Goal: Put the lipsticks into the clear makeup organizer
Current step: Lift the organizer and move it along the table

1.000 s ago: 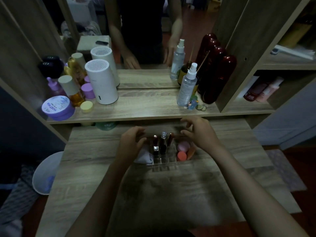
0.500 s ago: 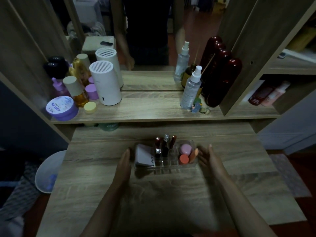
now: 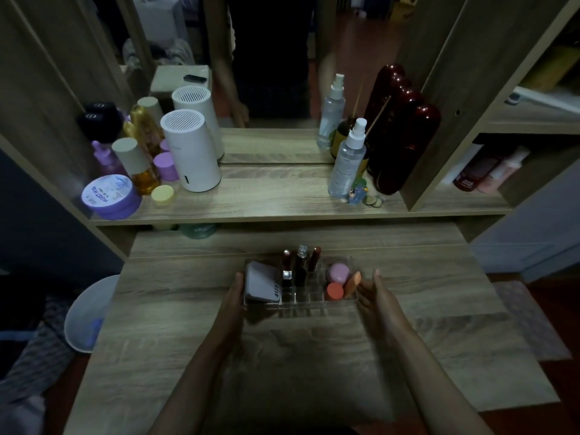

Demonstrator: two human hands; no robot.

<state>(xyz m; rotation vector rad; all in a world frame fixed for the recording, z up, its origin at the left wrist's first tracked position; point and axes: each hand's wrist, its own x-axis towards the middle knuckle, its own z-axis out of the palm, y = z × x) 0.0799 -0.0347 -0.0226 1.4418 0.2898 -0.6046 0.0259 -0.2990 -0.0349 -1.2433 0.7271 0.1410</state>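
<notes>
Clear makeup organizer [image 3: 301,306] sits mid worktop [image 3: 439,340] w/ 3 lipsticks [image 3: 299,265] upright in its far middle slots. Left hand [image 3: 233,296] flat against its left wall, right hand [image 3: 375,293] spread, just beside right wall; neither grips.

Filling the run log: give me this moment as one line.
lipsticks: upright in clear organizer | left hand: open at its left end | right hand: open at right end
</notes>
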